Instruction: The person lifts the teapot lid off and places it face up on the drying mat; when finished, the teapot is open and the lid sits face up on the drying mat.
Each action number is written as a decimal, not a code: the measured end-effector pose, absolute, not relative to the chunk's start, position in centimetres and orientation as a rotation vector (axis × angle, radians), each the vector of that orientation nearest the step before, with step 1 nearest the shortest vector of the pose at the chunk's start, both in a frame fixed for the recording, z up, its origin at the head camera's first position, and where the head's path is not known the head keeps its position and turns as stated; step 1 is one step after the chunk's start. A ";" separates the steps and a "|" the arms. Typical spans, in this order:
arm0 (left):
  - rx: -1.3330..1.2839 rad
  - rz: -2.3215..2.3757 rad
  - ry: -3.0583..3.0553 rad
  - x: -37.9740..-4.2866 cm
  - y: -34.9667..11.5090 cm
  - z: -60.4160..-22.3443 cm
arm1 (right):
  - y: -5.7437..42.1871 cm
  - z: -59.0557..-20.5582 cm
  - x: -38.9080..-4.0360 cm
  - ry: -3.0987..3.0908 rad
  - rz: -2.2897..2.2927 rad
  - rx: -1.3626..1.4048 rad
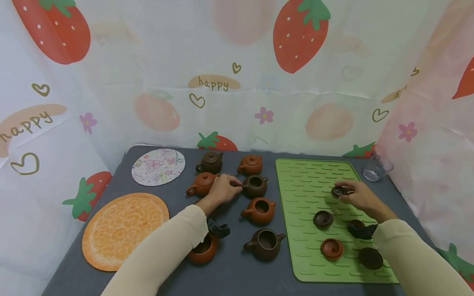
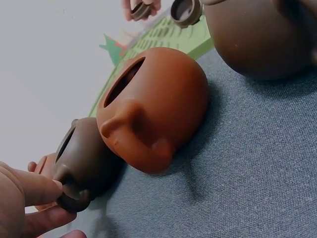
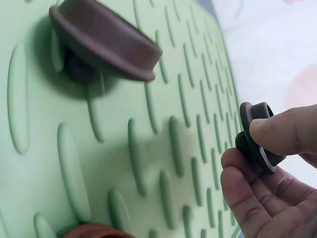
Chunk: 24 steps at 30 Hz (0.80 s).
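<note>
My left hand (image 1: 224, 190) pinches the handle of a dark brown lidless teapot (image 1: 255, 186); the left wrist view shows thumb and fingertip on that handle (image 2: 74, 196). Over the green mat (image 1: 307, 176), my right hand (image 1: 361, 197) holds a small dark teapot lid (image 3: 257, 136) between thumb and fingers, its knob facing the mat. Below it on the mat lie a dark lid (image 1: 323, 220), a reddish lid (image 1: 332, 249) and another dark lid (image 1: 370, 258). A further lid (image 1: 356, 224) is partly hidden by the right wrist's black strap.
Lidless teapots, one orange (image 1: 261, 211) and one dark (image 1: 265, 245), stand nearer me. Another orange pot (image 1: 203, 250) is partly under my left sleeve. Lidded pots (image 1: 210, 162) stand behind. Round mats (image 1: 126, 230) lie left; a clear glass cup (image 1: 374, 170) stands at the back right.
</note>
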<state>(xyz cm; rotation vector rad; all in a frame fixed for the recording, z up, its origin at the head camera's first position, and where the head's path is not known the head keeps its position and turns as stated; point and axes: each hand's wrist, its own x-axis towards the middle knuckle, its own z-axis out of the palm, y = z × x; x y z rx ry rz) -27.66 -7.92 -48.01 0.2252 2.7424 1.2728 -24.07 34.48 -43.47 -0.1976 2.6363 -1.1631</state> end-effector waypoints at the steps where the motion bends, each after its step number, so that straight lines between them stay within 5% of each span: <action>1: 0.227 1.273 2.745 -27.7 -7.9 -48.0 | 34.5 -43.5 -24.0 2.642 -1.153 -0.191; 24: 0.229 1.275 2.757 -27.5 -7.9 -48.0 | 36.1 -45.2 -23.9 2.655 -1.023 -0.067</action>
